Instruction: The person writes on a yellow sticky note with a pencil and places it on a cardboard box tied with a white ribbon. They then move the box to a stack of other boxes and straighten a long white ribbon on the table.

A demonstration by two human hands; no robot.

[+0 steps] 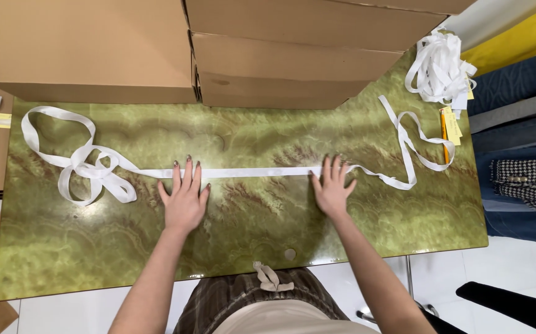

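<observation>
**Both hands flat on a stretched white ribbon**

The left hand (pixel 184 196) lies palm down on the green marbled worktop (pixel 249 229), fingers spread and straight, fingertips resting on the white ribbon (pixel 249 172). It grips nothing; it presses the ribbon to the surface. The left forearm runs up from the lower edge of the view, nearly straight, wrist level.

The right hand (pixel 331 185) is likewise flat and open, fingers fanned, tips on the same ribbon, well apart from the left hand. Nothing is clasped. Its forearm enters from the lower right at a slant.

Between the two hands the ribbon lies taut and straight across the middle of the worktop. To the left it runs into loose loops (pixel 82 167) near the worktop's left end. To the right it curls in slack bends toward the far right edge.

A heap of further white ribbon (pixel 439 68) sits at the far right corner, with yellow tags (pixel 451 127) just beside it. Three brown cardboard boxes (pixel 89 46) stand along the far edge, behind the ribbon and not touching it. A dark chair arm (pixel 515 306) shows at lower right.
</observation>
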